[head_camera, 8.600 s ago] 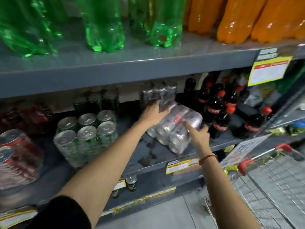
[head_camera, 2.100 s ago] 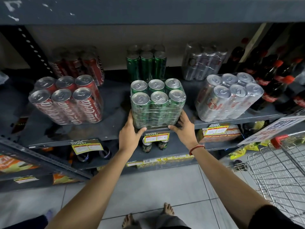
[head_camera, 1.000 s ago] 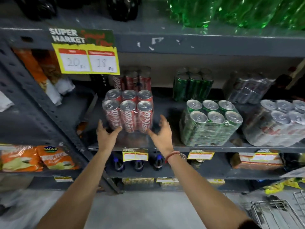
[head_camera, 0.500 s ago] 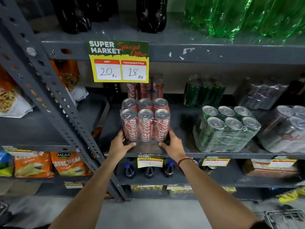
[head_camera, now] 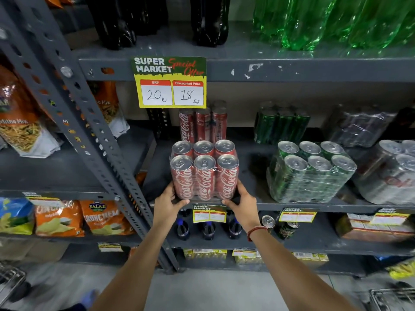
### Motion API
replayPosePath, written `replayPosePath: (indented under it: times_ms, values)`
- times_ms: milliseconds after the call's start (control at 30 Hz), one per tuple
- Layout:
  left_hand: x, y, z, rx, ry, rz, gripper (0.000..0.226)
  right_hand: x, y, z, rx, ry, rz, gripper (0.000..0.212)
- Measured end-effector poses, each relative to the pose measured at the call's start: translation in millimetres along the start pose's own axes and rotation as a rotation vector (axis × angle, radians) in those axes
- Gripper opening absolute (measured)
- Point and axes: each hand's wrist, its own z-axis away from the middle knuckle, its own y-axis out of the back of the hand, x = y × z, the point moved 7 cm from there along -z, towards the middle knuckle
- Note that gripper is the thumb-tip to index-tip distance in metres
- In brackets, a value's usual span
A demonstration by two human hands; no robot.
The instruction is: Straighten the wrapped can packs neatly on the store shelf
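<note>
Gripping red can pack (head_camera: 204,173) between both hands.

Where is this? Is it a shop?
Yes, most likely a supermarket drinks aisle. A yellow price sign reads "Super Market Special Offer", grey metal shelves hold wrapped can packs like the red cola pack, and snack bags sit nearby.

Silver can pack (head_camera: 390,173) cut off at right edge; shelf-edge price tag (head_camera: 209,214) figures blurred.
</note>
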Motion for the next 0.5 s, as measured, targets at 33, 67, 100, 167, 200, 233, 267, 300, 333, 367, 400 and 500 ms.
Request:
replayPosePath:
  times_ms: [33,67,100,167,200,233,267,300,333,367,400,500]
  values:
    - [0,0,2,0.01,0.016,0.002,0.075,0,0,1,0.002,-0.003,0.001,0.076]
    - [-1,0,3,0.024,0.022,0.008,0.075,2,0,0,0.004,-0.005,0.005,0.076]
    - [0,0,5,0.035,0.027,0.001,0.075,3,-1,0,0.002,-0.005,0.013,0.076]
    - [2,-1,6,0.052,0.027,-0.021,0.075,4,-2,-1,0.0,-0.002,0.039,0.076]
    - [1,-2,6,0.057,0.023,-0.03,0.075,5,-3,-1,-0.005,0.0,0.05,0.076]
    - [3,-1,7,0.061,0.027,-0.037,0.075,5,-3,-1,-0.01,-0.011,0.057,0.076]
    - [2,-1,7,0.064,0.029,-0.037,0.075,5,-3,-1,-0.015,-0.013,0.066,0.076]
    - [3,-1,5,0.061,0.039,-0.034,0.074,4,-2,-2,-0.019,-0.022,0.066,0.075]
    - [3,-2,5,0.052,0.042,-0.034,0.074,6,-2,-3,-0.023,-0.031,0.07,0.074]
    - [7,-1,9,0.042,0.044,-0.053,0.073,2,-3,1,-0.035,-0.031,0.095,0.072]
    - [9,-2,11,0.037,0.047,-0.086,0.07,1,-5,2,-0.031,-0.02,0.143,0.07]
    - [22,-1,13,0.025,0.091,-0.247,0.058,-9,-1,11,0.008,0.018,0.502,0.062]
